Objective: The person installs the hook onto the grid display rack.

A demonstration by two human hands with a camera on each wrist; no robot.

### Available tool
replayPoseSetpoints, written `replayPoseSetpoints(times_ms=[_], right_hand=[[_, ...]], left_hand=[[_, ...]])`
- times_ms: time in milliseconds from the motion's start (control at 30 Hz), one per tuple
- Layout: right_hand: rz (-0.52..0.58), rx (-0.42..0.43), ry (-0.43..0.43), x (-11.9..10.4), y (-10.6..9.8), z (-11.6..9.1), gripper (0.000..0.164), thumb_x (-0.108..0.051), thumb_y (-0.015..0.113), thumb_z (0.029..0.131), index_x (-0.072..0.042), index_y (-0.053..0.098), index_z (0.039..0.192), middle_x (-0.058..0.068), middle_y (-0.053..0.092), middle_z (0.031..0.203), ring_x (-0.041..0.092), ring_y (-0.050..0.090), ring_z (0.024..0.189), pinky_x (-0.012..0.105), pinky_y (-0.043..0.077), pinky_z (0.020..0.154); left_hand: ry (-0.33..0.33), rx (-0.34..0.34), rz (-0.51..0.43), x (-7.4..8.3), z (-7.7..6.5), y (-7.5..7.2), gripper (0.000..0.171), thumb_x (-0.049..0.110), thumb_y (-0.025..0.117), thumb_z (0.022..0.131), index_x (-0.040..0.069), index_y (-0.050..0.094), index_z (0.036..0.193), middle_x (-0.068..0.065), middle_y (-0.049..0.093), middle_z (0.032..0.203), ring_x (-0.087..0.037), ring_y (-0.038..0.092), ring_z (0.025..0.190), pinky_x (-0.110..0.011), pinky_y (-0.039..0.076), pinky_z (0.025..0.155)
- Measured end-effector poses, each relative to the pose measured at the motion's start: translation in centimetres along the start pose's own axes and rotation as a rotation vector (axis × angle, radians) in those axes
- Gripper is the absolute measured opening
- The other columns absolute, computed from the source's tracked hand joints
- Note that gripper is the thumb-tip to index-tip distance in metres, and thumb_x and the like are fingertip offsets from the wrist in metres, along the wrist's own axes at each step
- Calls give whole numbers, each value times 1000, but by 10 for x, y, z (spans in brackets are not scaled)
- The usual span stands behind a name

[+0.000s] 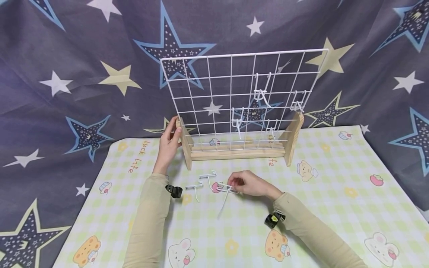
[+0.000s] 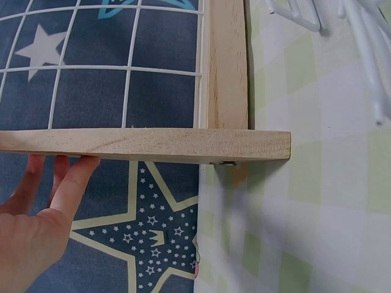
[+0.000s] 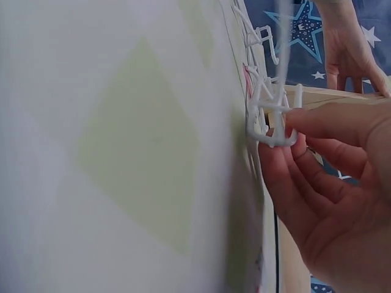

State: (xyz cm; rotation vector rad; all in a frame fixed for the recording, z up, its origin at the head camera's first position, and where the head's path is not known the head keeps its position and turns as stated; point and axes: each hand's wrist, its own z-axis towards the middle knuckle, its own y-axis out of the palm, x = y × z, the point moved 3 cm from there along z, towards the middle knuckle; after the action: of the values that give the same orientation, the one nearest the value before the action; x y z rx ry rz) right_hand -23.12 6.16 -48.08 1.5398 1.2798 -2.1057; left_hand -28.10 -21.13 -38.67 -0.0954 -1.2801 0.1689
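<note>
A white wire grid (image 1: 231, 76) stands in a wooden base (image 1: 238, 152) with a side panel at each end. My left hand (image 1: 168, 144) touches the outer face of the left wooden panel (image 1: 185, 145); in the left wrist view its fingertips (image 2: 85, 163) press against that board. My right hand (image 1: 249, 183) pinches a white wire hook (image 1: 228, 188) by its frame, low over the table, with the prong pointing towards me. Two similar hooks, one farther back (image 1: 209, 176) and one nearer (image 1: 194, 185), lie to its left on the tabletop.
Several white hooks hang on the grid's right half, among them a high one (image 1: 260, 94) and a lower one (image 1: 237, 122). A checked cloth with cartoon prints (image 1: 321, 208) covers the table. Behind the rack hangs a dark star-patterned curtain (image 1: 127, 44).
</note>
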Motion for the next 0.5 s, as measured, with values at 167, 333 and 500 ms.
replayPoseSetpoints(times_ms=[167, 333, 500], right_hand=[[55, 46, 39, 5, 1, -1, 17, 11, 62, 83, 3, 67, 97, 3, 63, 82, 13, 57, 75, 25, 55, 68], [84, 109, 26, 6, 0, 0, 17, 11, 61, 81, 3, 65, 96, 4, 63, 83, 16, 58, 78, 26, 55, 73], [118, 154, -9, 2, -1, 2, 15, 12, 58, 81, 6, 63, 94, 5, 62, 82, 18, 58, 79, 27, 55, 75]], left_hand=[[6, -5, -6, -1, 0, 1, 49, 16, 45, 104, 9, 34, 151, -15, 47, 117, -19, 51, 97, -56, 52, 89], [-2, 0, -2, -1, 0, 1, 49, 16, 45, 104, 10, 34, 151, -18, 46, 120, -19, 52, 98, -53, 53, 89], [-11, 0, -3, 1, 0, 1, 49, 17, 45, 104, 10, 33, 151, -18, 46, 121, -20, 51, 99, -52, 53, 90]])
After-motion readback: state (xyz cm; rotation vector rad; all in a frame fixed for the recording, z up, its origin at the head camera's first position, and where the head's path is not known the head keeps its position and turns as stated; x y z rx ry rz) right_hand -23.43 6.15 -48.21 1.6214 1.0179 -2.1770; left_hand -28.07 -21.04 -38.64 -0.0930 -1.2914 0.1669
